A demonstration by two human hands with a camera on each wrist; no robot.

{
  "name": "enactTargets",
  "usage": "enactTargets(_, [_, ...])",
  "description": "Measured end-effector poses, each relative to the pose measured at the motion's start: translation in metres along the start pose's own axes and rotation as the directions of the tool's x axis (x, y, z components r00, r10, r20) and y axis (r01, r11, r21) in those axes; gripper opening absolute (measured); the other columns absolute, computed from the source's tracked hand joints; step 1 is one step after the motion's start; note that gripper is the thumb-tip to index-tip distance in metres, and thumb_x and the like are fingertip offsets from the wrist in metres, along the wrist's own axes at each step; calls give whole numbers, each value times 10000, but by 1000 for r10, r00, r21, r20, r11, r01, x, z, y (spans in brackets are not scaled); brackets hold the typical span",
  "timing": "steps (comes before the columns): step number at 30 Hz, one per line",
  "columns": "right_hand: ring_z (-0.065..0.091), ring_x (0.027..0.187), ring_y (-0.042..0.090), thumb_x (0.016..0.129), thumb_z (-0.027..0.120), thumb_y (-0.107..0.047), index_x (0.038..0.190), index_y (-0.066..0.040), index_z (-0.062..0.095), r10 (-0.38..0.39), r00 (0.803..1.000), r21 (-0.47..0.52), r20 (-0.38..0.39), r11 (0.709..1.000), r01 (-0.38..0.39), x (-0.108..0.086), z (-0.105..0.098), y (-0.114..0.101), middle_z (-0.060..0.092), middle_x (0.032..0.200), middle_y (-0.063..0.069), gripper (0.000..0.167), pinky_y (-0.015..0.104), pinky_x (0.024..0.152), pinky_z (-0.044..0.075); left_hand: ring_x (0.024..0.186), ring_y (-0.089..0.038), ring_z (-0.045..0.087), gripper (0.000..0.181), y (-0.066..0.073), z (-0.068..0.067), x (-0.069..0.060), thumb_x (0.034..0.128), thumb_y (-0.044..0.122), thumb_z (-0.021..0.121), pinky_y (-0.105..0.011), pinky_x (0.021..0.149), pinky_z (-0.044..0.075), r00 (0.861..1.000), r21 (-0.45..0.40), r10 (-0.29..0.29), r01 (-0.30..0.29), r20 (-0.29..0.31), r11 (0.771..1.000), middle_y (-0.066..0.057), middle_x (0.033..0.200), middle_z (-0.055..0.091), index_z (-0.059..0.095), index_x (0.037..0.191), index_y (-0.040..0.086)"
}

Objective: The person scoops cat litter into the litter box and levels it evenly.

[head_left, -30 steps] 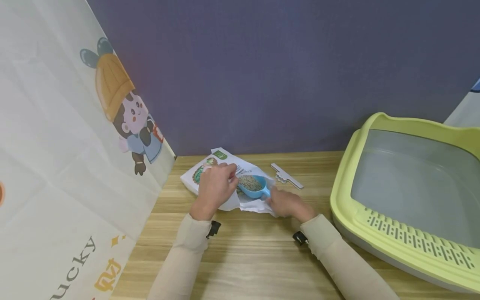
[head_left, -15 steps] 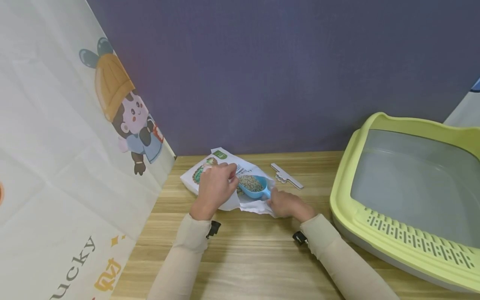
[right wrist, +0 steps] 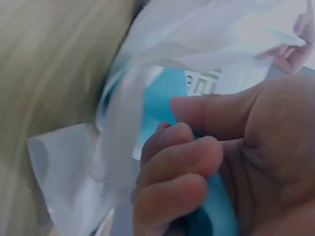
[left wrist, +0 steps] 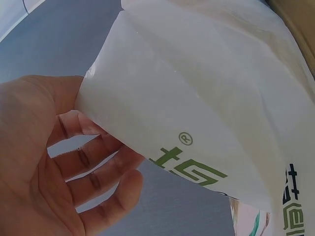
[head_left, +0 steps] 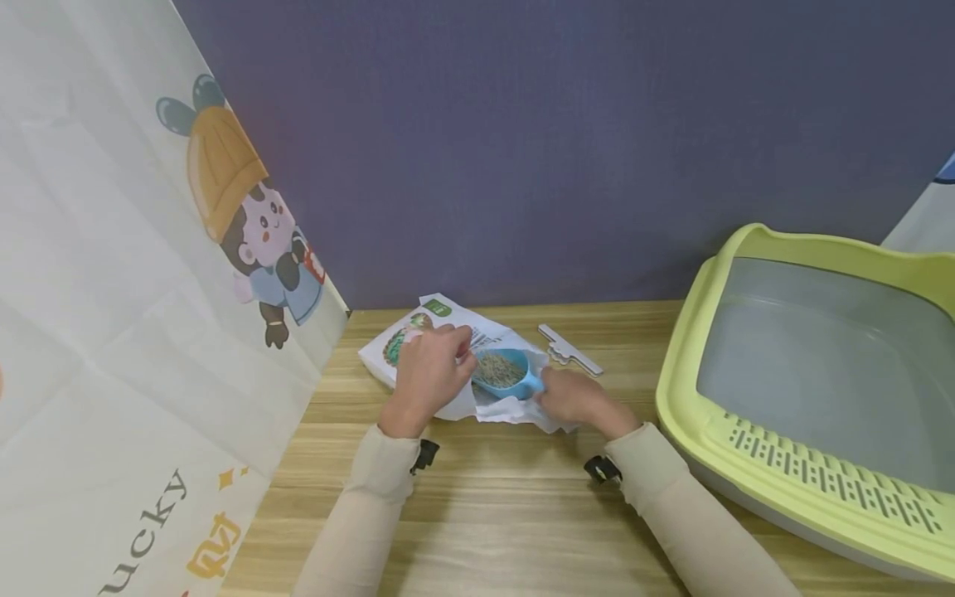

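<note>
Left hand (head_left: 430, 377): fingers (left wrist: 98, 178) pinch printed white plastic bag (left wrist: 197, 98), likely holding it open.
Right hand (head_left: 578, 398): fingers curl round blue plastic scoop (head_left: 527, 385), likely steadying its grey-brown granules (head_left: 498, 371).

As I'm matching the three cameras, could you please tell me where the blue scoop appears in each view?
Head: the blue scoop sits just below and right of centre, its handle in the right hand.
Left wrist: not in the picture.
Right wrist: bowl near centre, partly hidden; handle at lower centre.
Shared landmark: the white bag, in all three.
</note>
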State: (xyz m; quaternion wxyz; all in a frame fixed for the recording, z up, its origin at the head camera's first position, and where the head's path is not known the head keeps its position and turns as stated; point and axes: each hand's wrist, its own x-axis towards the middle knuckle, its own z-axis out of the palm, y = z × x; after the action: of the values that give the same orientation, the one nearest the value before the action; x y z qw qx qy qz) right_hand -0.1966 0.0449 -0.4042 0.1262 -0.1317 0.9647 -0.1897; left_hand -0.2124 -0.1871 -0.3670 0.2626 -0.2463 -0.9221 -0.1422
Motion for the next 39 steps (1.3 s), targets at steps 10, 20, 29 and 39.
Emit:
enactTargets(10, [580,781,194,1010,538,-310,1053,-49,658,-2,999,-24,-40,1000,1,-15,-23,-4,672,978,84,290,400,730,498,493,-161,415,196,-1,1,0,801,120,654,-299,446,286,1000,-9,0,0,10,1000,33,621,472,505,683,169])
enactTargets(20, [494,668,168,1034,537,-287,1013,-67,603,7,1000,2,-4,1000,-7,-41,-49,-11,532,770,30,231,315,623,404,497,-154,413,213,-1,1,0,816,115,654,-294,460,290,1000,-22,11,-10,21,1000,38,623,460,494,685,168])
enactTargets(29, [391,612,138,1023,562,-272,829,-126,517,-47,999,1,-12,999,47,-66,-71,-8,419,708,-8,247,298,579,336,493,-149,394,259,0,2,-1,838,105,639,-287,448,281,1000,-39,2,-1,31,999,41,627,437,445,682,178])
enactTargets(39, [405,592,139,1023,566,-303,826,-144,522,-24,998,13,-52,1000,24,-93,-97,4,418,688,-21,257,309,579,355,508,-156,425,242,-2,3,1,834,104,636,-289,451,308,999,-53,-7,8,32,999,41,634,452,455,693,179])
